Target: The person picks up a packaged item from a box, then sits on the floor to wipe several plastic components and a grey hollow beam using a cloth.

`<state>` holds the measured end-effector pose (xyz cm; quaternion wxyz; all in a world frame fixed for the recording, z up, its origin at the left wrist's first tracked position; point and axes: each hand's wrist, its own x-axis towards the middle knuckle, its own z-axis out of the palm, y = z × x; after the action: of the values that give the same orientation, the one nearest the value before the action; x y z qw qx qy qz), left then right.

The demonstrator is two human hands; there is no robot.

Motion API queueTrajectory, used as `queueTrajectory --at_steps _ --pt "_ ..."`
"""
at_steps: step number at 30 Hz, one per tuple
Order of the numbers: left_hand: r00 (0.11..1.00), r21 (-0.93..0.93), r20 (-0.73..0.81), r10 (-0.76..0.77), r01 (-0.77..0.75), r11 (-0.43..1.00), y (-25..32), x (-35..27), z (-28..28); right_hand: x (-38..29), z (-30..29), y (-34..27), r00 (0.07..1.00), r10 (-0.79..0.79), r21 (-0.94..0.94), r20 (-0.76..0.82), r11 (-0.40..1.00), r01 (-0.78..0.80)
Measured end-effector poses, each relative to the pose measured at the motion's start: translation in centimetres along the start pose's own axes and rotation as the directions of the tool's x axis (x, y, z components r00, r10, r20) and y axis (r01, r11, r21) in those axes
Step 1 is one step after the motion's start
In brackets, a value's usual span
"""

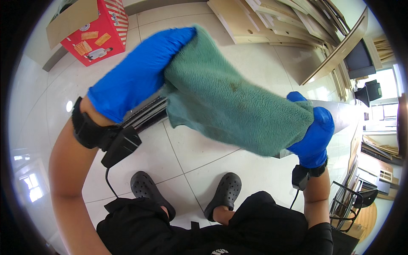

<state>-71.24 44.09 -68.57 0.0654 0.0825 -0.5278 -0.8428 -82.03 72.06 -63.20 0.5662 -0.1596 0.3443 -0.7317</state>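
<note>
A green plush cleaning cloth point(229, 95) with a few dark stains is stretched between my hands. My left hand point(140, 70), in a blue disposable glove, grips its upper left corner; the fingertips are partly hidden behind the fabric. At the cloth's right end, my right hand point(314, 134), gloved in blue too, has its fingers closed around the bunched edge. Behind the cloth lies a long panel or board, mostly hidden; its grey right end point(334, 116) and dark, layered left end point(148, 111) show on either side. Black straps with small devices circle both wrists.
A red cardboard box point(111, 32) with an open flap stands at the upper left. Wooden boards point(271, 22) lie stacked at the top right, with a leaning panel point(341, 44) beside them. A black chair point(350, 204) is at the lower right. My feet in dark clogs point(228, 191) rest on the tiled floor.
</note>
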Motion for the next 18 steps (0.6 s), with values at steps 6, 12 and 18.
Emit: queueTrajectory --at_steps 6,12,18 --pt "0.932 -0.015 0.251 -0.260 0.273 0.962 -4.3 0.6 3.9 3.0 0.9 3.3 0.869 -0.433 -0.968 0.238 -0.175 0.178" --pt "0.911 -0.287 0.315 -0.267 0.360 0.888 -4.4 -0.4 4.5 7.8 1.6 -0.8 0.818 -0.416 -0.891 0.398 -0.388 0.236" --pt "0.945 -0.600 0.313 -0.098 0.276 0.751 -3.0 0.4 4.3 6.0 -5.3 7.9 0.971 -0.236 -0.583 -0.040 0.795 0.169"
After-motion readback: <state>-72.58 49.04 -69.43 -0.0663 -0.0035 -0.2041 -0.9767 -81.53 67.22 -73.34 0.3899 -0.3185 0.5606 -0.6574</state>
